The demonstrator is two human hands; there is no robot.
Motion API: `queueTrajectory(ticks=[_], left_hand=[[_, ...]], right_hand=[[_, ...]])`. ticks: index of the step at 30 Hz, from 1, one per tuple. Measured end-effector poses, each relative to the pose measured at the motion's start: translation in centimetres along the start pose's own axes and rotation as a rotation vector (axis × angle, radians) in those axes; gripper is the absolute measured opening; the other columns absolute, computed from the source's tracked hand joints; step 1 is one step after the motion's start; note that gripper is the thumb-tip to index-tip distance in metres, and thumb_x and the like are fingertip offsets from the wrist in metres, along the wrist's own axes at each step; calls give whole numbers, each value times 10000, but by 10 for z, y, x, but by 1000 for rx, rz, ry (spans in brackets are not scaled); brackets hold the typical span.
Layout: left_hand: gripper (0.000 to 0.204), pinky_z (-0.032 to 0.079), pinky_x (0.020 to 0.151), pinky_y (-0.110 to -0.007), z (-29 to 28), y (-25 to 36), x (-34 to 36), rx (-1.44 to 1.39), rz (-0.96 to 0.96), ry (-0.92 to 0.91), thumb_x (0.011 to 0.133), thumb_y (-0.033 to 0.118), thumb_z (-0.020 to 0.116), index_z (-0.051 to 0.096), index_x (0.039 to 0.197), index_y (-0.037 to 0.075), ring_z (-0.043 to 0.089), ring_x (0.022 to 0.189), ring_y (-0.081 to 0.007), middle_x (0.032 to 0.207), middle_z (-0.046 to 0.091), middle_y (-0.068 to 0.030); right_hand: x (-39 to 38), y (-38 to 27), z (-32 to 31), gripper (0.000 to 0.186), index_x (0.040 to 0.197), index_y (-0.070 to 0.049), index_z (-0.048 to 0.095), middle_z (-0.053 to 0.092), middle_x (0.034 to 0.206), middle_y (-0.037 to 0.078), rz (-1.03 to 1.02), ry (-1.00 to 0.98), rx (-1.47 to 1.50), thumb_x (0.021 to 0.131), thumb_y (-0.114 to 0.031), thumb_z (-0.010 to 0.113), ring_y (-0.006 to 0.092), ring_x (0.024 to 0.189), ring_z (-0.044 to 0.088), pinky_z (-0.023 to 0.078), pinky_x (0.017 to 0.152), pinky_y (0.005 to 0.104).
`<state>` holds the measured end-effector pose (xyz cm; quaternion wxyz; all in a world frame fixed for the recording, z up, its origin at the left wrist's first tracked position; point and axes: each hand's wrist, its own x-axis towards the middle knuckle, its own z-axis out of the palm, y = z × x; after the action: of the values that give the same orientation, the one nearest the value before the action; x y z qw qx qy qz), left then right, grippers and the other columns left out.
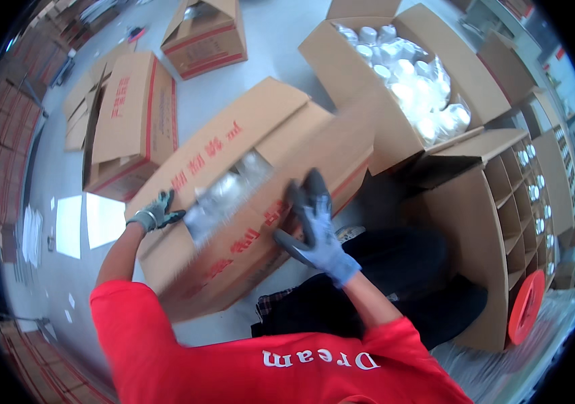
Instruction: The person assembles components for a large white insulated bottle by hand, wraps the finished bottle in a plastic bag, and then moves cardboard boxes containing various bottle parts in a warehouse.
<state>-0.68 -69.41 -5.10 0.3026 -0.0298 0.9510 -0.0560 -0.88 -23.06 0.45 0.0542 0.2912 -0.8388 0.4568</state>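
A long cardboard carton [260, 114] with red printing lies before me, its long flaps partly raised over clear plastic-wrapped contents [223, 198]. My left hand [156, 214], in a grey-green glove, rests with spread fingers on the carton's left flap. My right hand [318, 232], in a grey-blue glove with dark fingers, has its fingers apart against the right-hand flap, which is blurred by motion. Both forearms reach in from the lower edge, below red sleeves.
An open carton of bagged white-capped bottles [345, 74] stands upper right, a divided carton [462, 262] with a red tape roll [524, 310] at right. More cartons [129, 114] [203, 47] stand behind, stacked cardboard [11, 155] at far left, white sheets [31, 236] on the floor.
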Motion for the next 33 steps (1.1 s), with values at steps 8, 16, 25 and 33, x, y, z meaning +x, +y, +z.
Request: queueTrajectory(ticks=[8, 16, 25, 33], left_hand=[[975, 217, 1124, -535, 96, 100, -66, 163, 39, 318, 864, 559, 541, 134, 1484, -75, 207, 1409, -452, 1545, 159, -281], [1029, 25, 1168, -525, 112, 119, -76, -21, -74, 507, 817, 544, 607, 100, 1507, -27, 58, 1452, -424, 1571, 76, -254], [887, 166, 1148, -518, 91, 126, -24, 11, -365, 614, 918, 599, 441, 153, 1509, 3, 212, 1420, -414, 1558, 174, -234], [858, 187, 1119, -569, 49, 94, 61, -94, -598, 572, 913, 641, 395, 229, 1495, 33, 232, 1403, -439, 1539, 224, -231]], right_hand=[[-29, 96, 69, 849, 1512, -340, 233, 99, 1608, 63, 280, -483, -455, 794, -605, 602, 373, 1471, 31, 47, 1015, 777], [-12, 80, 67, 818, 1506, -338, 257, 89, 1611, 58, 349, -542, -445, 802, -568, 606, 361, 1476, 4, 1, 1018, 784], [17, 26, -2, 507, 1200, -52, 572, 566, 1185, 174, -100, -111, -94, 861, -428, 582, 327, 1099, 546, 418, 956, 453], [-74, 88, -151, 379, 1155, -37, 600, 628, 1082, 185, 303, 275, -191, 877, -294, 619, 357, 1012, 597, 467, 902, 417]])
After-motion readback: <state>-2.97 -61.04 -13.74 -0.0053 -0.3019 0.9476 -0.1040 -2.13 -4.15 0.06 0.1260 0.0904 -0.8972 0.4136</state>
